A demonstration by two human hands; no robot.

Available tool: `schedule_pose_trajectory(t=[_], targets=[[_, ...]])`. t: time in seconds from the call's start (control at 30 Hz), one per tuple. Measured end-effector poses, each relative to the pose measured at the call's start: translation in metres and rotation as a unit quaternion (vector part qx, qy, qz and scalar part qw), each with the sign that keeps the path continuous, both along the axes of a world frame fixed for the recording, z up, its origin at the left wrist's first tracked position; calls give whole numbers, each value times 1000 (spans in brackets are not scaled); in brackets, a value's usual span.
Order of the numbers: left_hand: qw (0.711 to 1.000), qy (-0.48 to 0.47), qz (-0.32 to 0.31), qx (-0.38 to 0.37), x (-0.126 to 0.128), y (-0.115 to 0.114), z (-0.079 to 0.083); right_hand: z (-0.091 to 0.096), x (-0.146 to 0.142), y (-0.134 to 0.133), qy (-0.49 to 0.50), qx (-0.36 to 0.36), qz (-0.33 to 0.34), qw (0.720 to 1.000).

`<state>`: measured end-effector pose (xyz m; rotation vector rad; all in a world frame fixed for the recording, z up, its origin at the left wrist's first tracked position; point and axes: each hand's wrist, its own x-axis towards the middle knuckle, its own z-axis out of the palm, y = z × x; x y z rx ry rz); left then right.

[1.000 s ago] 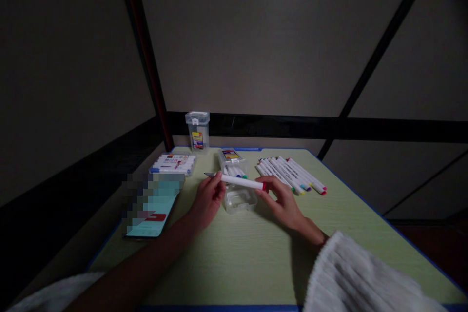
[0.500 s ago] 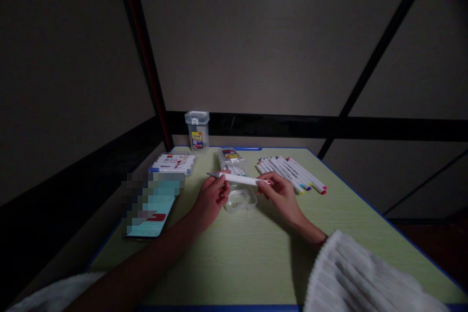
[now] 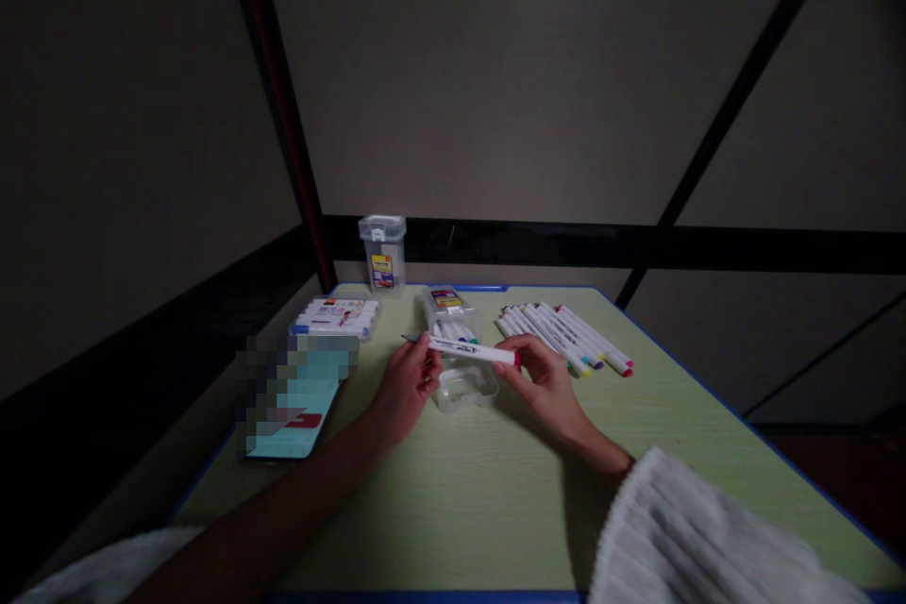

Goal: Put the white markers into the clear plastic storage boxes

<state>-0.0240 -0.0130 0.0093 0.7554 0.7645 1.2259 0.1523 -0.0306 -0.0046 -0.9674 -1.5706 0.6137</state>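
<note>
Both my hands hold one white marker point(image 3: 471, 350) level above a pale green table point(image 3: 495, 491). My left hand point(image 3: 405, 387) pinches its grey-tipped left end. My right hand point(image 3: 542, 382) pinches its right end, where a red cap shows. Just under the marker lies an open clear plastic case point(image 3: 463, 385) with a few markers inside its far part. Dark print shows on the marker's barrel.
A row of several white markers with coloured caps point(image 3: 562, 335) lies to the right. A flat pack of markers point(image 3: 334, 317) and an upright clear box point(image 3: 382, 252) stand at the back left. A phone point(image 3: 293, 401) lies near the left edge.
The marker has been turned between my fingers, so printed text on the barrel now faces up. My right hand shifted its grip slightly at the red end. Nothing else moved.
</note>
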Motion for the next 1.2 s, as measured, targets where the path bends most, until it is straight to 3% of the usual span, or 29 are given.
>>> schedule_pose_trajectory(t=[0.2, 0.43, 0.73, 1.0, 1.2], targets=[[1000, 16, -15, 0, -1, 1, -3, 0, 0, 0, 8, 15, -13, 1000], [997, 44, -64, -15, 1, -5, 0, 10, -5, -11, -15, 90, 24, 996], [972, 104, -209, -4, 1, -2, -9, -1, 0, -16, 34, 183, -97, 978], [975, 96, -199, 7, -1, -3, -4, 2, -1, -11, -76, 215, -123, 966], [975, 91, -204, 11, -1, -2, -8, 1, 1, -11, -89, 234, -125, 960]])
